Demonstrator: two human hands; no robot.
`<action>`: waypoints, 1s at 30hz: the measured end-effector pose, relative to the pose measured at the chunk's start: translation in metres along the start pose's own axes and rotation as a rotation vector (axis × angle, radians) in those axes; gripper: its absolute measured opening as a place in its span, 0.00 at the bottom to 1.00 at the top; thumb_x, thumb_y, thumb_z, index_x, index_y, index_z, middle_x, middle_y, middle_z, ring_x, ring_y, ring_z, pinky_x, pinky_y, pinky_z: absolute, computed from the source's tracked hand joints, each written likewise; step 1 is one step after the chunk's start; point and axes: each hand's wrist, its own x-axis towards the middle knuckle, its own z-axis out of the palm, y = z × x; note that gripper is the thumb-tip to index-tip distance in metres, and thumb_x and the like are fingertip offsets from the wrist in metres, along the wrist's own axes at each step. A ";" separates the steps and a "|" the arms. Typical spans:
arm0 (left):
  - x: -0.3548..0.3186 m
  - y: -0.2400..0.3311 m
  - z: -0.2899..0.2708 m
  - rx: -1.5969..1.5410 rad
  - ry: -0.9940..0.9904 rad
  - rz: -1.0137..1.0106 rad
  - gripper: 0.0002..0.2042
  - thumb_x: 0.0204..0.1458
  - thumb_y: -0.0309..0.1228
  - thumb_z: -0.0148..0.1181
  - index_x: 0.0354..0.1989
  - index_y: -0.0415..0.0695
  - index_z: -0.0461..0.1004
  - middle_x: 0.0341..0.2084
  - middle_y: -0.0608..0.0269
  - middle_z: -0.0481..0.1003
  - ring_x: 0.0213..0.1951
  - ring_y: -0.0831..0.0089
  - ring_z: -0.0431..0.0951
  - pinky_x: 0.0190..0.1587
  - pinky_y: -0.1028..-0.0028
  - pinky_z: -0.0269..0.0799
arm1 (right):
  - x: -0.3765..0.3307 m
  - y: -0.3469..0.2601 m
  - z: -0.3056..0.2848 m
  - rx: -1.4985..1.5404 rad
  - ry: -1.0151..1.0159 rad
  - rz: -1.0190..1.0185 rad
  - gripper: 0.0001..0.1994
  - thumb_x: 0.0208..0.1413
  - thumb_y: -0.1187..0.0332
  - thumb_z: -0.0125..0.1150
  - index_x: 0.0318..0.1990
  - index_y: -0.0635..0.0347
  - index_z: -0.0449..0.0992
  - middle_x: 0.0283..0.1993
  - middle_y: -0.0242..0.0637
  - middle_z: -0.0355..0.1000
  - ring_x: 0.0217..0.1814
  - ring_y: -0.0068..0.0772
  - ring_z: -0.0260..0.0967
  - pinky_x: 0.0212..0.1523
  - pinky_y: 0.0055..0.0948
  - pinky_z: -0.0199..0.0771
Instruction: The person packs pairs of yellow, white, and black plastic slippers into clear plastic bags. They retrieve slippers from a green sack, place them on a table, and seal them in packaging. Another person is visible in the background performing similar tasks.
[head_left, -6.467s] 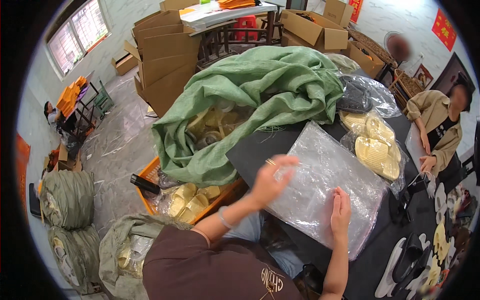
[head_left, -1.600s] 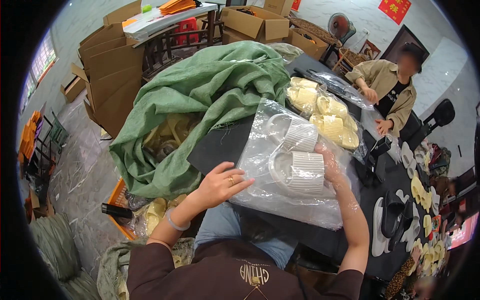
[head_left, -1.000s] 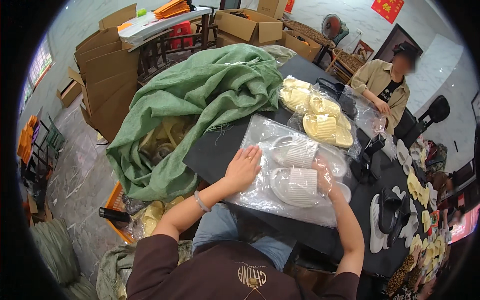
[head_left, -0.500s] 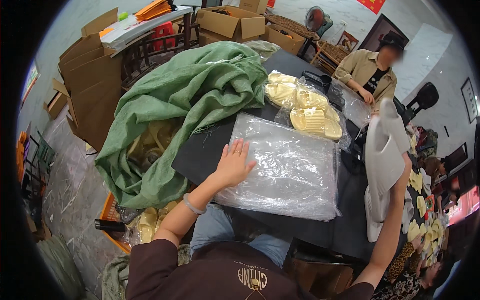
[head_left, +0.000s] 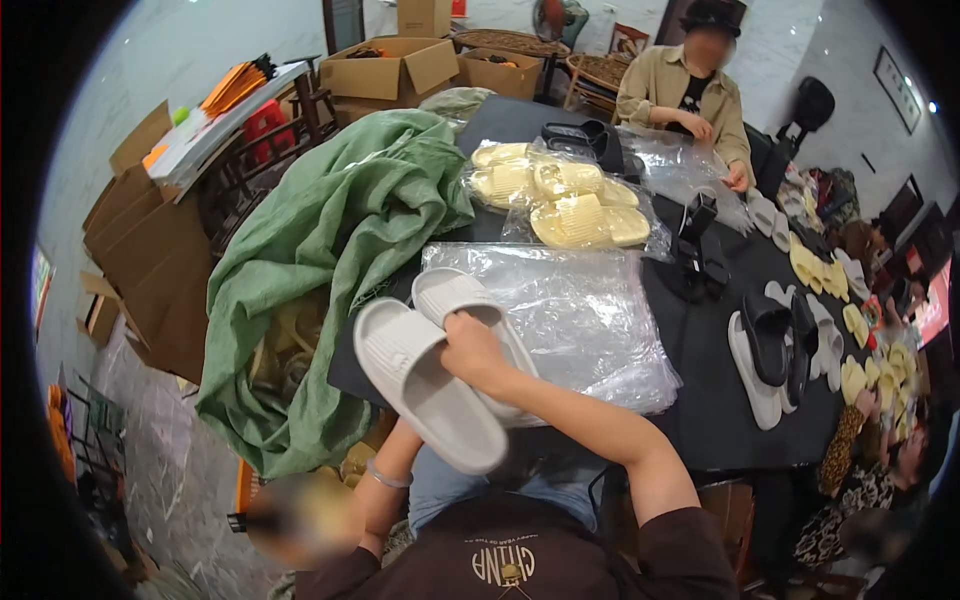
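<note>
- Head view: a pair of pale grey slippers [head_left: 440, 370] is clasped by the right hand [head_left: 472, 352], over the near edge of the clear plastic bags [head_left: 590, 320].
- Bagged yellow slippers [head_left: 570, 200] lie farther off; a green sack [head_left: 330, 260] is heaped left.
- The left hand is hidden beneath the slippers; its grip cannot be told.

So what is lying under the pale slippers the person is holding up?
Under the pale slippers lies a stack of clear plastic bags on the black table. The right hand holds them; anything directly beneath is covered.

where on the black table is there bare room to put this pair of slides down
Bare strip of black table between the clear bag stack and the black-and-white slides. Crowded: yellow bagged slides beyond, green sack at left.
</note>
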 end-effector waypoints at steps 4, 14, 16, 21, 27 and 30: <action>-0.002 0.010 -0.007 -0.056 -0.034 -0.174 0.26 0.56 0.40 0.49 0.63 0.42 0.62 0.62 0.52 0.63 0.65 0.57 0.58 0.66 0.60 0.52 | -0.015 0.027 -0.008 -0.094 -0.030 0.085 0.11 0.43 0.76 0.53 0.37 0.67 0.71 0.42 0.55 0.70 0.47 0.58 0.68 0.48 0.50 0.68; 0.035 0.080 -0.023 0.579 -0.059 -0.141 0.32 0.57 0.43 0.48 0.67 0.37 0.54 0.69 0.48 0.49 0.71 0.57 0.47 0.69 0.55 0.42 | -0.060 0.151 -0.097 -0.319 0.261 0.422 0.14 0.46 0.73 0.55 0.43 0.65 0.71 0.45 0.52 0.70 0.50 0.57 0.68 0.49 0.52 0.68; 0.034 0.078 -0.027 0.580 -0.054 -0.113 0.32 0.57 0.43 0.48 0.67 0.37 0.54 0.68 0.46 0.50 0.70 0.55 0.49 0.69 0.55 0.43 | -0.059 0.157 -0.104 -0.283 0.293 0.414 0.16 0.46 0.72 0.55 0.45 0.64 0.71 0.47 0.52 0.69 0.51 0.57 0.67 0.49 0.52 0.68; 0.041 0.092 -0.055 0.452 -0.210 0.009 0.34 0.57 0.47 0.49 0.67 0.38 0.53 0.68 0.45 0.50 0.70 0.55 0.47 0.69 0.56 0.42 | -0.061 0.153 -0.105 -0.368 0.211 0.424 0.21 0.50 0.60 0.61 0.48 0.65 0.71 0.49 0.52 0.69 0.53 0.59 0.65 0.51 0.51 0.66; 0.055 0.079 -0.042 0.420 -0.211 0.002 0.41 0.53 0.58 0.50 0.67 0.39 0.54 0.68 0.46 0.50 0.71 0.56 0.46 0.70 0.59 0.41 | -0.067 0.152 -0.103 -0.417 0.201 0.309 0.22 0.48 0.58 0.59 0.47 0.65 0.71 0.49 0.48 0.69 0.53 0.54 0.65 0.51 0.51 0.68; 0.050 0.074 -0.036 0.555 -0.183 -0.003 0.44 0.51 0.63 0.49 0.67 0.39 0.55 0.68 0.46 0.50 0.71 0.57 0.47 0.70 0.60 0.40 | -0.068 0.149 -0.106 -0.424 0.195 0.353 0.21 0.49 0.60 0.58 0.47 0.65 0.71 0.50 0.48 0.68 0.54 0.54 0.65 0.51 0.51 0.69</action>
